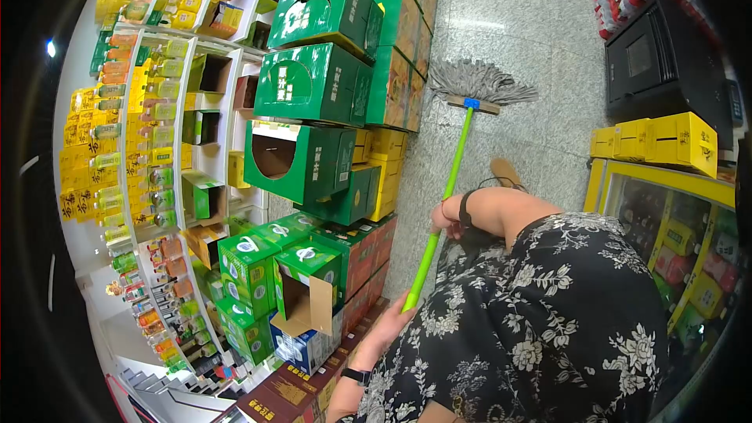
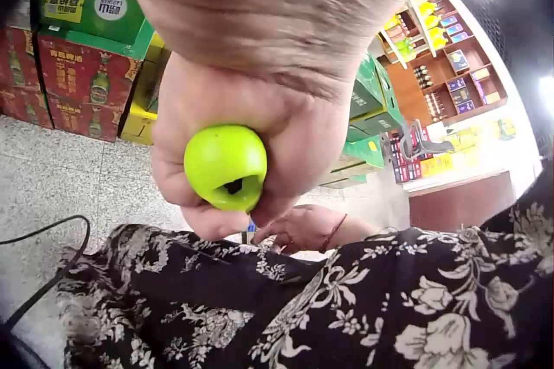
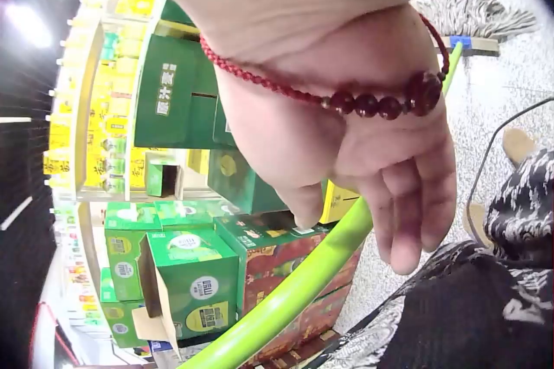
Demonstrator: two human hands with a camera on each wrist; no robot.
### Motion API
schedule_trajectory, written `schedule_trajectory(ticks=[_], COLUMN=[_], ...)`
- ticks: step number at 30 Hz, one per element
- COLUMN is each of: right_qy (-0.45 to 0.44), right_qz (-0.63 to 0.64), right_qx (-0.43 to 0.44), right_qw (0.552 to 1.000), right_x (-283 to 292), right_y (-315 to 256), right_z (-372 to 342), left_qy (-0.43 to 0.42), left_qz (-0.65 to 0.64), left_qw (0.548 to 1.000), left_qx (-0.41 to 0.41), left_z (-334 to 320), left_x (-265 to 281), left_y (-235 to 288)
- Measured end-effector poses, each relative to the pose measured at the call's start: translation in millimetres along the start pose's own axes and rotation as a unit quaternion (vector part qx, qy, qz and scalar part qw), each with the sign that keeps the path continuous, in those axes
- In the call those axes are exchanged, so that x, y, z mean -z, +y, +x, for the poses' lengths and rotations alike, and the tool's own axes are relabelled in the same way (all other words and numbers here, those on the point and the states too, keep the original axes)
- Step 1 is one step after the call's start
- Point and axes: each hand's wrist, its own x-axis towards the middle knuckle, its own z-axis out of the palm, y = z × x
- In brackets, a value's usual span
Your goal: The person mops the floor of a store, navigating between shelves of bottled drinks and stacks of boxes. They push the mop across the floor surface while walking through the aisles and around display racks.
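A string mop with a bright green handle (image 1: pixel 451 180) stretches away from the body. Its grey strand head (image 1: pixel 489 82) lies on the floor, joined by a blue clip. My left hand (image 2: pixel 251 118) is wrapped round the handle's end, whose hollow cap (image 2: pixel 223 161) faces the wrist camera. Further along, my right hand (image 3: pixel 346 140) holds the handle loosely. There the green shaft (image 3: pixel 303 291) runs between the thumb and the bent fingers. A red beaded bracelet (image 3: pixel 389 107) circles the right wrist.
Stacked green cartons (image 1: pixel 313 86) and red beer cases (image 1: pixel 364 258) line the left side, before shelves of bottles (image 1: pixel 160 110). A black cabinet (image 1: pixel 658 66), yellow boxes (image 1: pixel 666 141) and a yellow-framed glass case (image 1: pixel 674 227) stand right. Speckled floor (image 1: pixel 540 133) lies between.
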Motion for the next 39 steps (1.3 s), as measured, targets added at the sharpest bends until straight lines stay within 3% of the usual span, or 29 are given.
schedule_trajectory(ticks=[4,6,9,11,13,15,19,21,23,25,27,28,29,31,32,33,35,39], right_qy=[-0.029,0.018,0.063,0.077,0.155,0.182,0.295,0.316,0.321,0.356,0.396,0.362,0.364,0.330,0.286,0.286,0.409,0.381], right_qz=[0.039,0.070,0.037,0.026,-0.080,-0.161,-0.020,-0.136,-0.157,0.057,0.255,-0.039,-0.039,-0.341,-0.391,-0.394,-0.233,-0.296], right_qx=[-0.052,-0.030,0.014,-0.033,-0.022,0.025,-0.037,-0.012,-0.029,-0.046,-0.040,-0.040,-0.039,-0.111,-0.118,-0.117,-0.085,0.001], right_qw=[0.997,0.997,0.997,0.996,0.984,0.970,0.955,0.939,0.934,0.932,0.881,0.930,0.930,0.873,0.867,0.866,0.878,0.876], right_x=[3,11,36,63,95,139,211,257,316,318,294,300,303,306,304,292,250,150], right_y=[9,21,40,26,28,40,55,80,119,113,89,100,100,101,108,107,102,68], right_z=[16,29,17,-20,-45,-25,-70,-33,55,29,-39,-14,5,54,85,97,114,116], left_qy=[-0.004,0.016,-0.010,-0.017,-0.050,-0.043,-0.036,-0.028,-0.023,-0.040,-0.045,-0.047,-0.046,-0.037,-0.031,-0.029,-0.041,-0.009], left_qz=[-0.002,0.050,0.053,0.006,-0.050,-0.094,-0.063,-0.053,-0.068,-0.078,-0.086,-0.089,-0.088,-0.073,-0.082,-0.085,-0.054,0.012], left_qw=[1.000,0.998,0.998,0.999,0.996,0.994,0.997,0.998,0.997,0.995,0.995,0.995,0.995,0.996,0.996,0.996,0.998,1.000], left_qx=[0.000,-0.035,0.038,0.026,0.059,0.022,-0.021,-0.032,-0.040,-0.041,-0.034,-0.029,-0.030,-0.029,-0.029,-0.029,-0.016,-0.020], left_z=[11,26,48,76,105,135,198,225,250,261,265,264,262,254,248,240,221,166], left_x=[-4,-4,-6,-4,1,-4,-10,-14,-14,-9,-7,-6,-6,-9,-10,-9,-8,3], left_y=[4,-2,57,72,95,134,217,256,284,307,312,312,308,287,277,266,241,162])
